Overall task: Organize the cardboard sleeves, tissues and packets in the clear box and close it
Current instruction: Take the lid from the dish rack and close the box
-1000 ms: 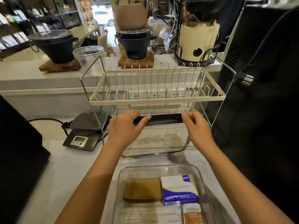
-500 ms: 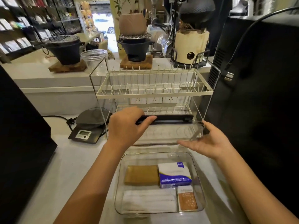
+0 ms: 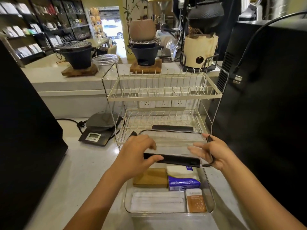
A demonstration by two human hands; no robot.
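Note:
A clear box sits on the counter in front of me. Inside it lie brown cardboard sleeves at the far left, a blue and white tissue pack at the far right, white packets at the near left and an orange packet at the near right. Above the box's far half I hold its clear lid with black side clips. My left hand grips the lid's near-left edge by the black clip. My right hand grips the lid's right edge.
A two-tier white wire dish rack stands just behind the box. A digital scale with a cable sits to its left. Tall black machines flank both sides. Black stoves and a stack of plastic cups stand on the raised back counter.
Both hands pulled the clear lid out of the rack's lower tier and brought it toward me, over the box's far half. The view tilted back, showing more of the box.

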